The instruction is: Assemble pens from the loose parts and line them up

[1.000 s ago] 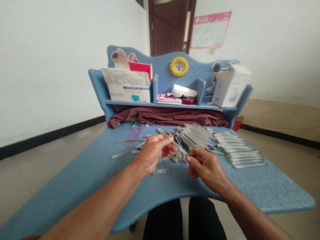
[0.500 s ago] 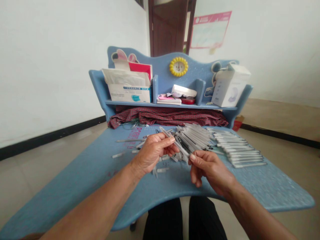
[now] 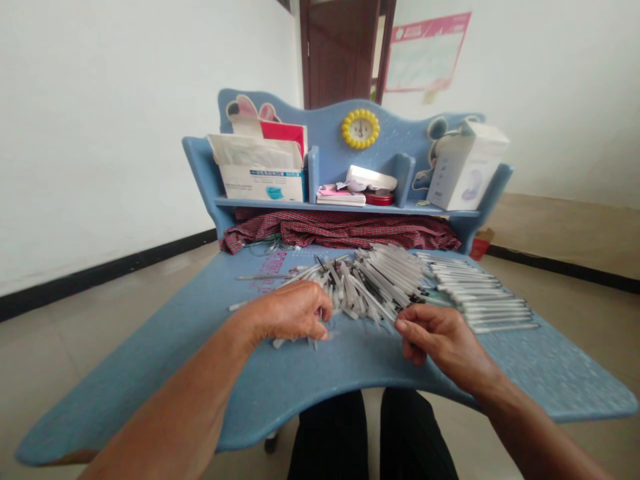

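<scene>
My right hand (image 3: pixel 440 337) pinches the near end of a slim translucent pen (image 3: pixel 376 304), which points up and left across the pile. My left hand (image 3: pixel 293 312) is low over the desk, left of the pile, thumb and fingers bent together among small clear pen caps (image 3: pixel 278 343). Whether a cap is between those fingertips is hidden. Beyond the hands lies a loose heap of clear pen parts (image 3: pixel 393 270), some with dark tips. To its right, finished-looking pens (image 3: pixel 490 300) lie side by side in a neat row.
The blue desk (image 3: pixel 300 393) has a curved front edge close to my legs. At its back a shelf (image 3: pixel 320 208) carries a mask box (image 3: pixel 263 181), a white carton (image 3: pixel 465 170) and small items. Checked cloth (image 3: pixel 340 230) is bunched beneath it.
My left hand has let go of the pen that both hands held and moved down and left to the desk. The right hand has shifted slightly right, still pinching the pen.
</scene>
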Demonstrator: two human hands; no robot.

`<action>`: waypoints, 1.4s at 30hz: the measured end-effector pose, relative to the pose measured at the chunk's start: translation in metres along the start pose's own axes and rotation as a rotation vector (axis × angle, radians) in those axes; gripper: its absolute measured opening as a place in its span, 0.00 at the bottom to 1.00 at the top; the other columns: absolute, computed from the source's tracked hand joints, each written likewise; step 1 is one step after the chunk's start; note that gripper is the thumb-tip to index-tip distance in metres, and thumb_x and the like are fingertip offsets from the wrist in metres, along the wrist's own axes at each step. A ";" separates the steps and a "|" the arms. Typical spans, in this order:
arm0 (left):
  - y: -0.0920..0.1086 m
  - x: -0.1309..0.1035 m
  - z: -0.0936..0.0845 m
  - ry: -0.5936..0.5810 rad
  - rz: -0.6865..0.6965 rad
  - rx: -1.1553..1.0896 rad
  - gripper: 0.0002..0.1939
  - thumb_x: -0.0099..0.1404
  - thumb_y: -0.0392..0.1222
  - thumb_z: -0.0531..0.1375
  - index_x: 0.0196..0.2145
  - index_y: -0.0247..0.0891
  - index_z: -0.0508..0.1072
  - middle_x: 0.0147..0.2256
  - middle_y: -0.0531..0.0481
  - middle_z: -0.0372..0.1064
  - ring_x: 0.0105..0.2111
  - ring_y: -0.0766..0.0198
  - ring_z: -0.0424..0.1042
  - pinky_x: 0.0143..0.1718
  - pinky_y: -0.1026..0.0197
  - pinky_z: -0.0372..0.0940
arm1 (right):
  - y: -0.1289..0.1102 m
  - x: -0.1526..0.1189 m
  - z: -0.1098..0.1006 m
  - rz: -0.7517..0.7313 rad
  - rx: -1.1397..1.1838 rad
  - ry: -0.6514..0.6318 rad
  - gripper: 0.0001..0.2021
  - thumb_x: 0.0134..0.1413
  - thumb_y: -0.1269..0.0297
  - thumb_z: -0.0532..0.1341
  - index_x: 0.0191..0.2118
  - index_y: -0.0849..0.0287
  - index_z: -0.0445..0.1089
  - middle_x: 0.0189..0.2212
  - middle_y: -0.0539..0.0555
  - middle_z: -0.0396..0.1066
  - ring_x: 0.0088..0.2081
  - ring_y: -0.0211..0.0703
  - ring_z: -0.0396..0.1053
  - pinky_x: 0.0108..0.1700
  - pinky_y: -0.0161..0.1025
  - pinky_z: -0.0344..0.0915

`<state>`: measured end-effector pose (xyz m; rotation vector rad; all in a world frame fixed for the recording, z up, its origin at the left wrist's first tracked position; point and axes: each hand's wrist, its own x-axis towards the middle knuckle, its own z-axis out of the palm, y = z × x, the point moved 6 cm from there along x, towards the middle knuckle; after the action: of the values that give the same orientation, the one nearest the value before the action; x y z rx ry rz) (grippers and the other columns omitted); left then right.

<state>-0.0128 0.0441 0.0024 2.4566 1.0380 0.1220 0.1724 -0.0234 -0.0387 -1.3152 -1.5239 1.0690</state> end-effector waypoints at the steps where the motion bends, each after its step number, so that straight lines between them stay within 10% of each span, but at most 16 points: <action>1: 0.000 0.000 0.002 -0.039 -0.004 0.074 0.03 0.45 0.34 0.64 0.22 0.39 0.75 0.17 0.57 0.64 0.18 0.69 0.60 0.19 0.67 0.50 | 0.002 -0.002 -0.002 0.008 -0.024 -0.009 0.14 0.52 0.54 0.59 0.27 0.62 0.68 0.16 0.48 0.66 0.18 0.33 0.62 0.21 0.30 0.58; 8: 0.009 0.005 0.015 -0.098 0.036 0.339 0.03 0.48 0.32 0.58 0.21 0.37 0.72 0.20 0.56 0.63 0.22 0.68 0.60 0.23 0.65 0.49 | 0.017 -0.012 -0.005 0.030 -0.095 -0.066 0.12 0.53 0.57 0.58 0.28 0.62 0.69 0.18 0.48 0.65 0.21 0.33 0.60 0.23 0.31 0.56; 42: 0.006 0.009 0.002 0.151 -0.049 -0.788 0.11 0.56 0.45 0.61 0.28 0.32 0.72 0.18 0.54 0.66 0.14 0.77 0.54 0.15 0.72 0.47 | 0.002 -0.023 0.003 -0.121 -0.229 0.010 0.16 0.55 0.54 0.56 0.28 0.63 0.71 0.19 0.47 0.56 0.22 0.33 0.53 0.23 0.32 0.50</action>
<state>-0.0020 0.0463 0.0025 1.7213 0.8816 0.5873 0.1722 -0.0463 -0.0432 -1.3596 -1.7344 0.8294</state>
